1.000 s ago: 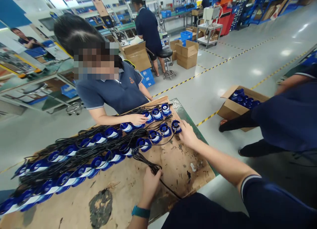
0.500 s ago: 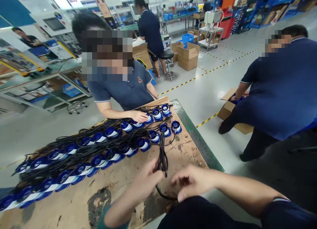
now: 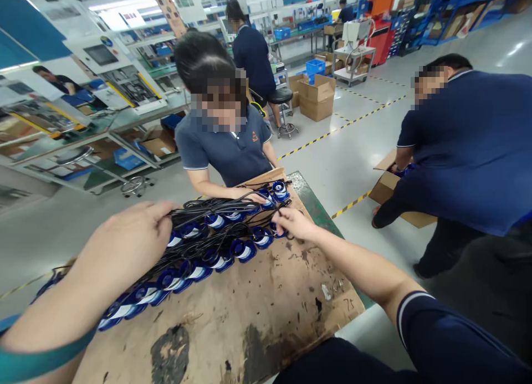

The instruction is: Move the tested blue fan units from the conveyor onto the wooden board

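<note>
Two rows of blue round housings [image 3: 244,252] with white bands stand on a worn wooden board, long black cables [image 3: 208,208] lying over them. My left hand [image 3: 131,237] is closed at the left end of a cable bundle, fingertips pinched on it above the rows. At the right end of the near row, my right hand [image 3: 296,223] has its fingers pinched on a black cable and covers part of a housing there. Across the board, a co-worker's hand [image 3: 250,195] rests at the far row, close to my right hand.
The wooden board [image 3: 224,312] lies on a green-topped table [image 3: 310,193]. A co-worker stands opposite. On the right, another person bends over an open carton [image 3: 384,187]. A stool [image 3: 135,185], workbenches and more cartons [image 3: 316,98] are behind.
Both hands have moved away from the near edge. The looped cable bundle between them is now laid out over the rows; my left hand went left, my right hand to the row's right end.
</note>
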The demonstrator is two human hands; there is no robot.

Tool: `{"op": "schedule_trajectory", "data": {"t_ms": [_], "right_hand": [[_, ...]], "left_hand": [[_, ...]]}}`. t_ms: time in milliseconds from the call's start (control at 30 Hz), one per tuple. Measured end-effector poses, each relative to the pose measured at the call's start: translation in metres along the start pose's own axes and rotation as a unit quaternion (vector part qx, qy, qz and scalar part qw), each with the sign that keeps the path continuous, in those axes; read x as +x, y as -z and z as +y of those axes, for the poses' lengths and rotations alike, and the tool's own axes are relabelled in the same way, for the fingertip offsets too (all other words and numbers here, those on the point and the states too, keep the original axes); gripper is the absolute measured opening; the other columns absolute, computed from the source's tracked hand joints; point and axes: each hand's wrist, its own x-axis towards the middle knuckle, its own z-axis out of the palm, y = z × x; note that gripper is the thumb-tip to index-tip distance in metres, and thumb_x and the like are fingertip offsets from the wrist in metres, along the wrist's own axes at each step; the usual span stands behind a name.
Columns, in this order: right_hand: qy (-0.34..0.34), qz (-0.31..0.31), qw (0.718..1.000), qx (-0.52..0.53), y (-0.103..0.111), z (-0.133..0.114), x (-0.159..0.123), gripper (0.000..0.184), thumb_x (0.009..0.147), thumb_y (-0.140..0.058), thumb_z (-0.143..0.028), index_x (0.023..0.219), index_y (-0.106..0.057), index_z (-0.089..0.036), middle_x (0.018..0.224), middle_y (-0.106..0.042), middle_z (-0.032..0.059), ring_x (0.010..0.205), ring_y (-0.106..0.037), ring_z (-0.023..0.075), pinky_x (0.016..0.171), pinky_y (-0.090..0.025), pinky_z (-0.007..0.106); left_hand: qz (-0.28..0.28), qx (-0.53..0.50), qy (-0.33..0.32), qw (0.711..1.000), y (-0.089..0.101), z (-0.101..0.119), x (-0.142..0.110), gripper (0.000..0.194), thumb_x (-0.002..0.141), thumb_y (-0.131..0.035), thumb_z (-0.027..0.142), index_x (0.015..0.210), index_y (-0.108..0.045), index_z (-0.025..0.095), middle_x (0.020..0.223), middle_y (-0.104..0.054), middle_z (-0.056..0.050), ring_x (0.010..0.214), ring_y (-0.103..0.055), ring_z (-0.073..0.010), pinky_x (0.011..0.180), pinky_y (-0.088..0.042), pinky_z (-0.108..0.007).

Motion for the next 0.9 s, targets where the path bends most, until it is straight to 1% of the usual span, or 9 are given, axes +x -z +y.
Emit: {"op": "schedule_trajectory", "data": {"t_ms": [100, 200, 267, 333, 433, 567, 633, 733, 900], "right_hand": [[-0.021, 0.061, 0.998, 0.003, 0.03, -0.009, 0.018, 0.021, 0.091, -0.063, -0.038, 0.09, -0.062, -0.016, 0.064, -0.066, -0.0021, 0.053, -0.058, 0.0103, 0.058, -0.05, 0.023], [-0.07, 0.106, 0.98, -0.15, 0.045, -0.009, 0.046, 0.015, 0.088, -0.065, -0.024, 0.101, -0.068, -0.015, 0.075, -0.071, -0.0003, 0.058, -0.061, 0.0102, 0.061, -0.051, 0.022], [-0.089, 0.112, 0.946, -0.29, 0.045, -0.005, 0.064, 0.013, 0.088, -0.066, -0.02, 0.099, -0.073, -0.017, 0.089, -0.075, 0.0018, 0.075, -0.067, 0.0119, 0.074, -0.053, 0.022], [-0.105, 0.107, 0.918, -0.368, 0.039, -0.001, 0.079, 0.011, 0.089, -0.066, -0.019, 0.094, -0.076, -0.02, 0.101, -0.076, 0.0026, 0.094, -0.069, 0.0145, 0.087, -0.052, 0.023], [-0.149, 0.097, 0.895, -0.409, 0.028, 0.006, 0.092, 0.016, 0.089, -0.062, -0.015, 0.091, -0.078, -0.018, 0.104, -0.077, 0.0082, 0.102, -0.069, 0.0199, 0.094, -0.051, 0.027], [-0.222, 0.081, 0.852, -0.468, 0.016, 0.01, 0.099, 0.023, 0.087, -0.059, -0.008, 0.101, -0.077, -0.01, 0.11, -0.074, 0.0209, 0.11, -0.069, 0.0302, 0.099, -0.051, 0.039], [-0.242, 0.076, 0.836, -0.487, 0.015, 0.012, 0.1, 0.027, 0.088, -0.056, -0.008, 0.106, -0.076, -0.01, 0.112, -0.073, 0.0229, 0.113, -0.068, 0.0318, 0.1, -0.051, 0.041], [-0.252, 0.066, 0.823, -0.505, 0.019, 0.017, 0.103, 0.028, 0.09, -0.056, -0.012, 0.109, -0.076, -0.012, 0.115, -0.072, 0.0217, 0.114, -0.068, 0.0304, 0.097, -0.052, 0.038], [-0.248, 0.05, 0.816, -0.52, 0.029, 0.032, 0.106, 0.022, 0.091, -0.06, -0.02, 0.103, -0.077, -0.013, 0.115, -0.073, 0.0187, 0.108, -0.069, 0.0276, 0.09, -0.054, 0.033]], "left_hand": [[-0.048, 0.094, 0.018, 0.994, -0.038, -0.017, 0.005, 0.056, 0.094, -0.022, 0.028, 0.124, -0.067, 0.015, 0.095, -0.066, -0.013, 0.087, -0.064, -0.0292, 0.084, -0.052, -0.041], [-0.103, 0.127, 0.038, 0.986, -0.083, -0.022, 0.005, 0.047, 0.095, -0.029, 0.024, 0.118, -0.069, 0.013, 0.093, -0.067, -0.015, 0.089, -0.065, -0.0302, 0.082, -0.05, -0.039], [-0.112, 0.154, 0.021, 0.982, -0.112, -0.022, 0.005, 0.042, 0.095, -0.032, 0.023, 0.105, -0.071, 0.014, 0.092, -0.068, -0.017, 0.092, -0.065, -0.0329, 0.08, -0.049, -0.04], [-0.115, 0.162, -0.008, 0.98, -0.138, -0.02, 0.006, 0.04, 0.096, -0.033, 0.022, 0.098, -0.072, 0.015, 0.092, -0.069, -0.017, 0.095, -0.063, -0.0356, 0.079, -0.048, -0.043], [-0.138, 0.117, -0.027, 0.983, -0.172, -0.018, 0.007, 0.038, 0.097, -0.037, 0.026, 0.102, -0.074, 0.018, 0.096, -0.07, -0.017, 0.103, -0.06, -0.0387, 0.081, -0.048, -0.047], [-0.161, 0.01, 0.003, 0.987, -0.212, -0.012, 0.008, 0.038, 0.097, -0.042, 0.032, 0.108, -0.073, 0.013, 0.098, -0.072, -0.02, 0.104, -0.061, -0.0391, 0.086, -0.048, -0.047], [-0.166, -0.023, 0.019, 0.986, -0.228, -0.011, 0.009, 0.04, 0.098, -0.041, 0.032, 0.109, -0.073, 0.011, 0.097, -0.073, -0.019, 0.101, -0.064, -0.0347, 0.091, -0.049, -0.043], [-0.167, -0.065, 0.045, 0.983, -0.243, -0.014, 0.011, 0.04, 0.098, -0.043, 0.035, 0.113, -0.072, 0.011, 0.106, -0.074, -0.017, 0.103, -0.066, -0.0287, 0.095, -0.049, -0.036], [-0.156, -0.117, 0.073, 0.978, -0.247, -0.03, 0.011, 0.047, 0.094, -0.049, 0.054, 0.116, -0.071, 0.018, 0.112, -0.075, -0.01, 0.105, -0.066, -0.025, 0.09, -0.05, -0.031]]}}
